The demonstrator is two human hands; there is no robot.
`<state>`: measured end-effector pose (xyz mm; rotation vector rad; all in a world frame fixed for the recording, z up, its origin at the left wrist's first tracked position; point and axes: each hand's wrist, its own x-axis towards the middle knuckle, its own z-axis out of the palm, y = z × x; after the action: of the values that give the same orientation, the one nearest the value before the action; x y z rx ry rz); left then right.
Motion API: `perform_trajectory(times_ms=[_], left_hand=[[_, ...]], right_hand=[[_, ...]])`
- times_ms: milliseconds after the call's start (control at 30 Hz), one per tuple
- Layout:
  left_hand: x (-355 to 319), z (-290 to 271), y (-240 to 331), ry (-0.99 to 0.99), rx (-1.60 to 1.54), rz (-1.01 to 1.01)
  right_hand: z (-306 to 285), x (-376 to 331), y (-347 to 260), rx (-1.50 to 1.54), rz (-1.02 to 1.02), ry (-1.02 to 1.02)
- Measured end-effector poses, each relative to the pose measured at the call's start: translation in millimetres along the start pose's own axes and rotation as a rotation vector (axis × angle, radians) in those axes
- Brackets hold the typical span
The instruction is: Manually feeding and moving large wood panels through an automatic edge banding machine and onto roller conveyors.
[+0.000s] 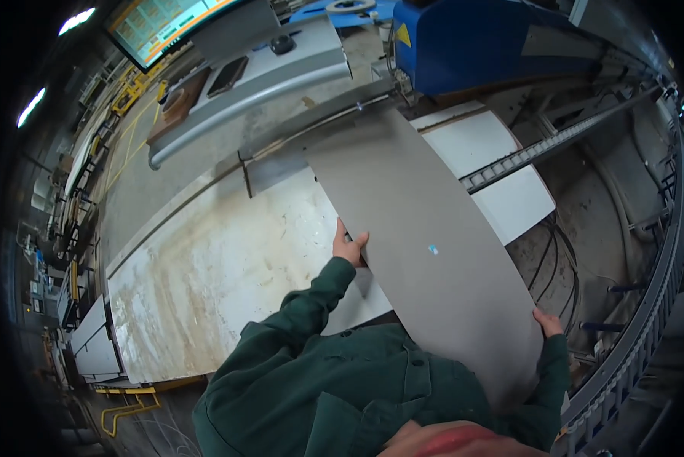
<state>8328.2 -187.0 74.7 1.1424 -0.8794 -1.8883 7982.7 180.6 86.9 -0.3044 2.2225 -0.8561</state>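
A long grey panel (426,190) lies slantwise in front of me, from the machine's guide rail down to my body. A small blue and white sticker (433,249) is on its face. My left hand (349,247) grips the panel's left edge, thumb on top and the other fingers partly hidden at the edge. Lower down, my right hand (548,322) is closed around the right edge, its fingertips showing on top. Under the panel's left side is a white worktable (228,259) with brown stains and scuffs.
A blue machine (464,46) stands at the far right, with a roller track (563,145) running from it. White boards (502,206) lie beyond the panel. Black cables (559,259) hang at right. A console with a mouse (282,44) and a monitor (167,30) stand far left.
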Motion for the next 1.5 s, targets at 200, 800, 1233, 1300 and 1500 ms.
perform_trajectory(times_ms=[200,800,1233,1300,1500], left_hand=[[10.8,-32.5,28.5,0.071,1.329,0.211],[155.9,23.0,25.5,0.445,1.14,0.748],[200.7,43.5,25.2,0.498,1.231,0.714],[199.8,41.5,24.6,0.504,1.244,0.711],[204.0,57.7,24.3,0.485,1.26,0.747]], right_hand=[[-1.6,-8.8,28.7,-0.12,-0.033,0.273],[26.8,25.3,28.2,-0.241,0.108,0.46],[17.7,58.5,-12.0,-0.359,0.099,0.449],[18.1,51.8,-23.5,-0.321,0.124,0.414],[11.2,57.1,-23.5,-0.321,0.074,0.46]])
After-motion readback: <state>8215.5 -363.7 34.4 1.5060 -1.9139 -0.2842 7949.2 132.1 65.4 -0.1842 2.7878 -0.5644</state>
